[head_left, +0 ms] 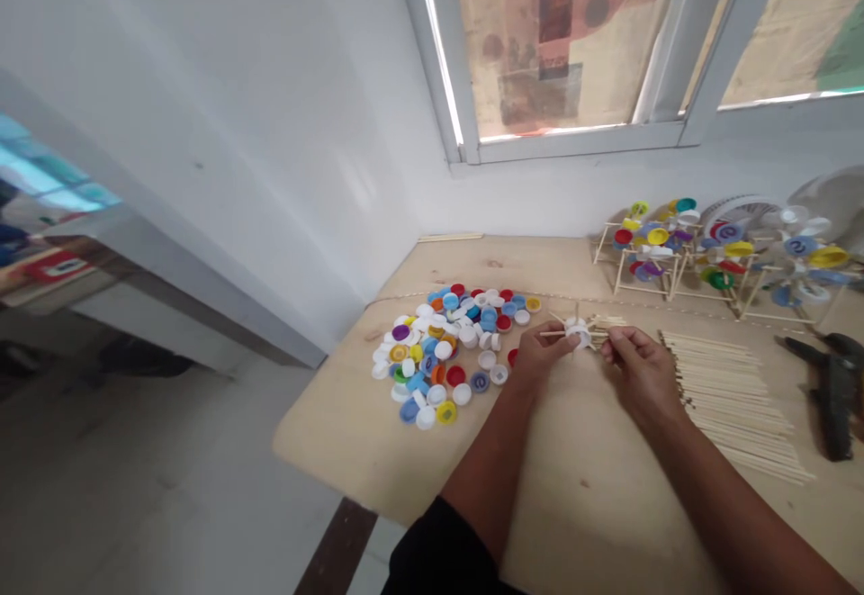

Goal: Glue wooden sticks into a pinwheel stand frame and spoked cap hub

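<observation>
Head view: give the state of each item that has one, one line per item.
Left hand: closed around white bottle cap
White bottle cap: wooden sticks fixed radially
Right hand: pinching wooden sticks beside cap
Loose bottle caps: heaped, mixed colours, on wooden tabletop
Stick stack: laid side by side
Cap-and-stick frames: assembled, standing
Dark glue gun: lying down, partly out of view
Window blind: lowered

Wooden tabletop (351, 442) | heaped plastic bottle caps (438, 352) | wooden sticks (729, 401) | glue gun (835, 397) | stick-and-cap frames (675, 253)
</observation>
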A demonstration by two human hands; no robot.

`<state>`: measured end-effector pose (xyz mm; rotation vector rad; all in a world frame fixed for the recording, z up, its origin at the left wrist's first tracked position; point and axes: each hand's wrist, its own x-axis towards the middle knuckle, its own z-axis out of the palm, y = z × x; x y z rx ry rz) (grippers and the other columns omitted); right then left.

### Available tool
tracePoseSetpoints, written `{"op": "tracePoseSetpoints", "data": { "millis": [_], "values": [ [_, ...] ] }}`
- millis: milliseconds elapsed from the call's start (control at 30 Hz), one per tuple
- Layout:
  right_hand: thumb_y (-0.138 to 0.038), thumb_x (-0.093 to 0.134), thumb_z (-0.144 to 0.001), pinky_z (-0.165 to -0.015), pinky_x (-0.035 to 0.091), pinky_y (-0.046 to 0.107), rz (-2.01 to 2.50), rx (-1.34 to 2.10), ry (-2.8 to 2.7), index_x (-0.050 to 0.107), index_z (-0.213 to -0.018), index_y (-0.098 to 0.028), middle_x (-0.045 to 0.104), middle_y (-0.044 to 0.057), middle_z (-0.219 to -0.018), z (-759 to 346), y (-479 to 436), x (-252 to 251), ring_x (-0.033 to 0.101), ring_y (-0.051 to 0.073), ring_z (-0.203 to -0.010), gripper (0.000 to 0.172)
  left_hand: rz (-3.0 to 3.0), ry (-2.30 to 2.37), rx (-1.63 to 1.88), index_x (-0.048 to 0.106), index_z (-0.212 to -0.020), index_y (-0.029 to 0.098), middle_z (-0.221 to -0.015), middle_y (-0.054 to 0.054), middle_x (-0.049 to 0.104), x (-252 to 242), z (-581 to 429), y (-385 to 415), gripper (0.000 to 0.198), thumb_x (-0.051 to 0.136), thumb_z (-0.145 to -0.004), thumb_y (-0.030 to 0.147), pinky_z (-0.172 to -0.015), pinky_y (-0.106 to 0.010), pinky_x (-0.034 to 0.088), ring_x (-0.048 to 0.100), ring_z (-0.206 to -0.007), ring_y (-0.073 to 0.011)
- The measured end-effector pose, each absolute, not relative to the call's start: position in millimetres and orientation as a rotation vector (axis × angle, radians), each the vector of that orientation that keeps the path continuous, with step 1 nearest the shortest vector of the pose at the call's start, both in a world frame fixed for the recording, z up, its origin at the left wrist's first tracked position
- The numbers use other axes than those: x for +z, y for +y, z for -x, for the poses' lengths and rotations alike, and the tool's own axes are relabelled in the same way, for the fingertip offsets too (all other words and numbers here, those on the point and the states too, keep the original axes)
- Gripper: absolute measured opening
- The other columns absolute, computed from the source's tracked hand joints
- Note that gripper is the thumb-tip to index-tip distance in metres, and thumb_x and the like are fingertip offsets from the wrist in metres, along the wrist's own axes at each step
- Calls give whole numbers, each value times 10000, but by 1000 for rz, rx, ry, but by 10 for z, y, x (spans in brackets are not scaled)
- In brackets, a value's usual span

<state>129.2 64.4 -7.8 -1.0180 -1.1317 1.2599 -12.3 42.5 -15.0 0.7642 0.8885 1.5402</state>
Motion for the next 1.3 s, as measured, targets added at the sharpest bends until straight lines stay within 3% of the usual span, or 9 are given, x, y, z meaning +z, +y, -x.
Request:
{"op": "tracePoseSetpoints", "data": {
  "millis": [267, 667, 1067, 1300],
  "values": [
    [-469, 577, -781, -507, 359, 252, 1044, 1119, -1109, 626, -827, -169, 565, -10, -581, -1297, 647, -121, 454, 108, -519, 307, -747, 1003, 1632, 641, -654, 154, -622, 4, 608, -151, 120, 455, 319, 808, -530, 396, -597, -239, 408, 517, -572, -105],
    [-501, 480, -851, -591, 419, 257, 1002, 994, -1400, 624, -784, -174, 569, 4, -605, -1279, 505, 134, 509, 132, -595, 364, -817, 1013, 1596, 615, -680, 143, -632, 13, 581, -239, 98, 452, 273, 779, -596, 345, -615, -214, 401, 515, -599, -94],
    [-407, 462, -882, -542, 356, 233, 976, 1245, -1885, 562, -608, -164, 555, 2, -565, -1362, 32, -111, 487, 108, -539, 380, -805, 1037, 1581, 608, -656, 143, -610, 12, 595, -217, 42, 432, 287, 790, -566, 345, -582, -212, 385, 505, -564, -90],
    [-350, 443, -881, -553, 361, 227, 947, 1299, -1979, 565, -669, -165, 577, 3, -594, -1321, 40, -228, 488, 108, -552, 307, -731, 998, 1596, 612, -670, 140, -626, 2, 620, -227, 38, 430, 272, 806, -558, 295, -607, -218, 427, 557, -595, -107]
  ]
}}
